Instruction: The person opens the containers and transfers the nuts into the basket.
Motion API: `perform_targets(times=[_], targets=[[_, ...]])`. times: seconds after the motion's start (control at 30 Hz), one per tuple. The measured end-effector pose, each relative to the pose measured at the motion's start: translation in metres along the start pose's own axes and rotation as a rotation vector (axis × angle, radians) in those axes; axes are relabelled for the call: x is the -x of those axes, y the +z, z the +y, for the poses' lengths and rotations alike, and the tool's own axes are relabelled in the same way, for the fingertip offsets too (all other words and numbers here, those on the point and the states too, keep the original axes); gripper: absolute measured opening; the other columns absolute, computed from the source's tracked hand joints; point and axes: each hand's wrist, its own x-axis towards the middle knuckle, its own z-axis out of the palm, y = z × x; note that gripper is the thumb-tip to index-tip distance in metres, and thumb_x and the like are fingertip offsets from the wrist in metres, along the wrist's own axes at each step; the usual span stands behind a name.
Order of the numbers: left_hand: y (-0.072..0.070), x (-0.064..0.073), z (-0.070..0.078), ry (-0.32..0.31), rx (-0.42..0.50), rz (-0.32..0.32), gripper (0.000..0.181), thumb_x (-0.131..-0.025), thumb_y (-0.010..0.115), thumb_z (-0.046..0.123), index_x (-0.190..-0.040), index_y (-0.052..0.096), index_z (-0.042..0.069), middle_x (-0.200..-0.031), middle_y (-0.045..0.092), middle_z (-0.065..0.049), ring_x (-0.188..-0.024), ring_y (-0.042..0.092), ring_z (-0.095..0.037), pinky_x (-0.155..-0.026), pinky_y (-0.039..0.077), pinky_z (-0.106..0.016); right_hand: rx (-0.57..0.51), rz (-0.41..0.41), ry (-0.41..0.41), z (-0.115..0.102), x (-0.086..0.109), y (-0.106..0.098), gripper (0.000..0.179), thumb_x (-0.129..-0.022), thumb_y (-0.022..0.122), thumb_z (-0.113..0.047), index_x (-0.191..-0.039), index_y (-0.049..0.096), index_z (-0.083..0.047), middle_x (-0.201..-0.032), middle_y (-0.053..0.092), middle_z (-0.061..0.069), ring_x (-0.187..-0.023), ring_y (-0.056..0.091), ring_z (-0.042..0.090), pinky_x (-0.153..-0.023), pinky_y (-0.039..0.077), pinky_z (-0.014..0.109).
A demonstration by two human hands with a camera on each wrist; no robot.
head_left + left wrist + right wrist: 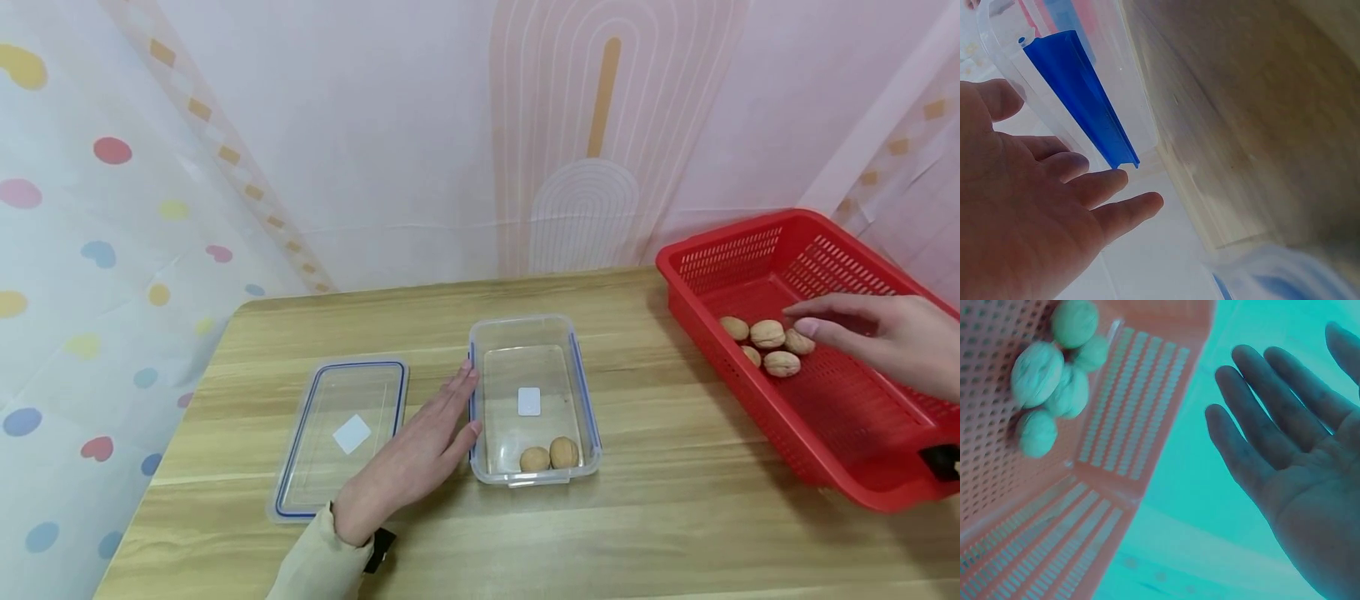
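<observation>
My left hand (420, 442) rests its extended fingers along the left side of a clear plastic box (528, 367); in the left wrist view its fingertips are right by the blue side latch (1082, 97). Two walnuts (564, 452) lie inside the box at the near end, and a white label (528, 402) shows on its floor. My right hand (885, 333) hovers over the red basket (720, 383), fingers loosely extended and holding nothing. Several walnuts (767, 334) sit in the basket just left of that hand; the right wrist view shows the walnuts (1038, 374) clustered apart from the hand.
A clear lid (367, 400) with a blue seal and a white label lies flat on the wooden table (637, 533), left of the box. Behind the table hangs a patterned cloth (390, 150). The basket stands at the table's right side.
</observation>
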Motion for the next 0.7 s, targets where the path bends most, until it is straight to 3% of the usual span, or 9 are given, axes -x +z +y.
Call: perform_targets(times=[0.07, 0.27, 0.4, 0.47, 0.53, 0.7], targets=[[0.0, 0.0, 0.0, 0.001, -0.001, 0.001, 0.066, -0.112, 0.042, 0.036, -0.165, 0.018, 0.005, -0.172, 0.01, -0.008, -0.157, 0.018, -0.031, -0.125, 0.023, -0.05, -0.027, 0.04, -0.008, -0.007, 0.005, 0.0, 0.027, -0.097, 0.074, -0.021, -0.119, 0.077, -0.007, -0.104, 0.077, 0.017, -0.082, 0.046, -0.018, -0.062, 0.041, 0.008], [0.0, 0.0, 0.0, 0.005, -0.004, 0.007, 0.065, -0.112, 0.043, 0.035, -0.164, 0.019, 0.004, -0.172, 0.012, -0.009, -0.157, 0.019, -0.032, -0.125, 0.023, -0.05, -0.096, 0.119, -0.055, -0.03, 0.018, -0.001, 0.028, -0.095, 0.077, -0.015, -0.122, 0.077, -0.01, -0.11, 0.076, 0.019, -0.094, 0.04, -0.028, -0.068, 0.036, -0.002], [0.001, -0.001, 0.0, 0.002, -0.003, 0.011, 0.065, -0.112, 0.043, 0.035, -0.165, 0.019, 0.004, -0.172, 0.012, -0.009, -0.156, 0.019, -0.032, -0.125, 0.023, -0.05, -0.146, 0.173, -0.115, -0.043, 0.024, 0.0, 0.031, -0.092, 0.078, -0.008, -0.123, 0.077, -0.014, -0.111, 0.076, -0.008, -0.099, 0.048, -0.025, -0.077, 0.038, -0.003], [0.001, -0.001, 0.0, -0.001, -0.004, 0.011, 0.065, -0.112, 0.044, 0.034, -0.165, 0.019, 0.004, -0.172, 0.012, -0.009, -0.156, 0.02, -0.033, -0.125, 0.023, -0.051, -0.165, 0.19, -0.145, -0.049, 0.027, 0.001, 0.034, -0.091, 0.079, -0.006, -0.123, 0.077, -0.018, -0.112, 0.07, -0.025, -0.102, 0.051, -0.022, -0.08, 0.038, -0.002], [0.001, -0.001, 0.0, -0.001, -0.004, 0.011, 0.066, -0.112, 0.044, 0.034, -0.165, 0.019, 0.004, -0.172, 0.012, -0.01, -0.156, 0.02, -0.033, -0.125, 0.023, -0.051, -0.175, 0.197, -0.174, -0.055, 0.029, 0.003, 0.037, -0.09, 0.08, -0.006, -0.124, 0.077, -0.021, -0.113, 0.065, -0.033, -0.104, 0.053, -0.021, -0.082, 0.038, -0.002], [0.001, 0.0, 0.0, -0.006, -0.003, 0.005, 0.066, -0.112, 0.044, 0.034, -0.165, 0.018, 0.004, -0.172, 0.011, -0.009, -0.157, 0.019, -0.033, -0.125, 0.023, -0.051, -0.19, 0.213, -0.325, -0.07, 0.029, 0.009, 0.044, -0.085, 0.083, -0.001, -0.126, 0.076, -0.018, -0.117, 0.07, -0.023, -0.105, 0.059, -0.016, -0.087, 0.043, 0.001]])
